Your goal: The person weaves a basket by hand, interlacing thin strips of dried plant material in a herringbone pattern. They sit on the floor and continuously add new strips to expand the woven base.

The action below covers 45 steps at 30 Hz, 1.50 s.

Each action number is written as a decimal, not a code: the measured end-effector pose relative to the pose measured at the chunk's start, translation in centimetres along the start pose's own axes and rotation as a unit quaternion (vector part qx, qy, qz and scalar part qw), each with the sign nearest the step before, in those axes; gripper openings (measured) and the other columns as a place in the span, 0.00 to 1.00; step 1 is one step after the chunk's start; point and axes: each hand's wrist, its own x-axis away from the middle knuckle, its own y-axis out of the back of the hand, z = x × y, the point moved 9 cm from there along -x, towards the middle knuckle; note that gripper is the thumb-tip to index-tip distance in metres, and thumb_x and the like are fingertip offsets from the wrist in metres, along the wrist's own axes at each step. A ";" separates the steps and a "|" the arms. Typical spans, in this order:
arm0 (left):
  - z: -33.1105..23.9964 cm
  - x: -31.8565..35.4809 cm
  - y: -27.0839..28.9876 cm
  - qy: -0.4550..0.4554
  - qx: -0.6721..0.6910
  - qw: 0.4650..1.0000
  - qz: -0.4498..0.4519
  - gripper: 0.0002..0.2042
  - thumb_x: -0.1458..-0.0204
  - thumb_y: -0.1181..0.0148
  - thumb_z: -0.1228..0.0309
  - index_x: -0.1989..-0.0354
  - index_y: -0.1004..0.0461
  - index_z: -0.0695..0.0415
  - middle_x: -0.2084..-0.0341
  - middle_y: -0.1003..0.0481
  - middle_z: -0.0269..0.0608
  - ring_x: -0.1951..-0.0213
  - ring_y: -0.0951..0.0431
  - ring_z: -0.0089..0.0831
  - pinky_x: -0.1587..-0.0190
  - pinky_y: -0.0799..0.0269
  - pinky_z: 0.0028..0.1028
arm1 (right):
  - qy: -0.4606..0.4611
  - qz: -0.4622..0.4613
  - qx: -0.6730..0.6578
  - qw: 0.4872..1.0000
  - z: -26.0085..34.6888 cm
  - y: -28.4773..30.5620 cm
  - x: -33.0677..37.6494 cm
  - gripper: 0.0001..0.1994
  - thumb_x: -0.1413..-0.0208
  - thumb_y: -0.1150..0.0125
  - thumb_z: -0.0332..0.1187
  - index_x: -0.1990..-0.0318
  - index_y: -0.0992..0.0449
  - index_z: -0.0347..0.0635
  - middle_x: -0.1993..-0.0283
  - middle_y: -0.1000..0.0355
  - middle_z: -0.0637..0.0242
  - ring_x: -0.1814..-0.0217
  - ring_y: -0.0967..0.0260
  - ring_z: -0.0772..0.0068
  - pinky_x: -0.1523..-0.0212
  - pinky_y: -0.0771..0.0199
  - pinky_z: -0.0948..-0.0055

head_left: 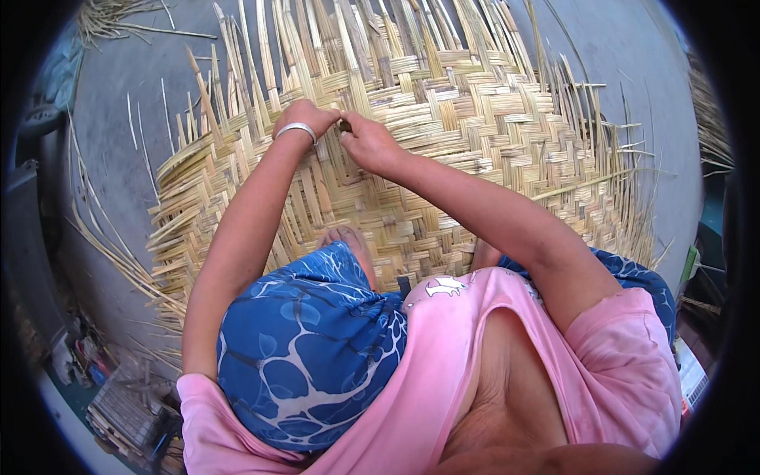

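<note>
The person sat on a wide woven mat [443,142] of pale split bamboo strips, knees up under blue patterned cloth [309,348]. Both hands met at one spot in the weave. The left hand [305,119], with a silver bangle [298,129] at the wrist, had its fingers curled down and pressed together onto a strip. Just beside those fingers, the right hand [368,142] pinched something small and dark [346,125] between thumb and fingertips; I could not tell what it was. Beyond the fingers, unwoven strip ends [317,39] stuck out over the grey floor [119,119]. Nearer than the fingers, finished weave ran back to a bare foot [348,237].
</note>
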 end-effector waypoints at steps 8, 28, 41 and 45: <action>1.7 -2.4 -2.2 -0.066 0.094 0.993 -0.017 0.25 0.61 0.39 0.46 0.76 0.24 0.61 0.77 0.24 0.49 0.72 0.23 0.39 0.66 0.30 0.35 | 0.099 0.216 0.229 0.944 1.8 7.0 0.7 0.19 0.47 0.48 0.34 0.48 0.32 0.39 0.57 0.27 0.51 0.54 0.29 0.52 0.51 0.31 0.62; 0.3 1.9 -3.2 -0.168 0.316 0.931 0.068 0.09 0.46 0.42 0.65 0.68 0.28 0.60 0.79 0.30 0.30 0.76 0.33 0.17 0.72 0.35 0.18 | 0.089 0.115 0.471 0.870 -15.1 21.8 19.4 0.07 0.52 0.50 0.32 0.64 0.30 0.47 0.66 0.31 0.63 0.59 0.29 0.61 0.63 0.30 0.64; -13.4 15.5 -7.3 -0.095 0.372 0.842 0.379 0.15 0.43 0.48 0.57 0.71 0.28 0.56 0.85 0.33 0.28 0.83 0.35 0.16 0.79 0.36 0.18 | 0.329 0.038 0.358 0.873 2.2 16.2 14.7 0.08 0.49 0.50 0.39 0.73 0.33 0.46 0.73 0.32 0.63 0.69 0.29 0.59 0.72 0.29 0.61; -10.8 14.4 -6.3 -0.096 0.386 0.871 0.289 0.13 0.46 0.43 0.60 0.75 0.29 0.56 0.86 0.34 0.27 0.84 0.36 0.14 0.83 0.40 0.15 | 0.163 0.087 0.246 0.951 -2.5 17.6 12.7 0.18 0.45 0.50 0.51 0.70 0.29 0.45 0.71 0.29 0.59 0.68 0.30 0.50 0.68 0.31 0.55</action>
